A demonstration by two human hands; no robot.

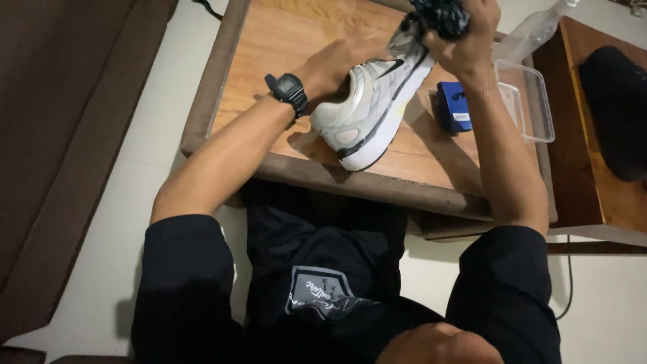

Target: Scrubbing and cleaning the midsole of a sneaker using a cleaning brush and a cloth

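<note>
Sneaker lies under left hand's clamped grip; right hand clamps dark cloth at its end.

Dark cloth, top edge cut off

The near left part of the wooden table lay bare, leaving open passage there. The middle was blocked by a pale sneaker tilted on its side, with the left hand against it and the right hand above its far end gripping a dark cloth. To the right, a blue box, a clear plastic container and a clear bottle crowded the edge
</note>
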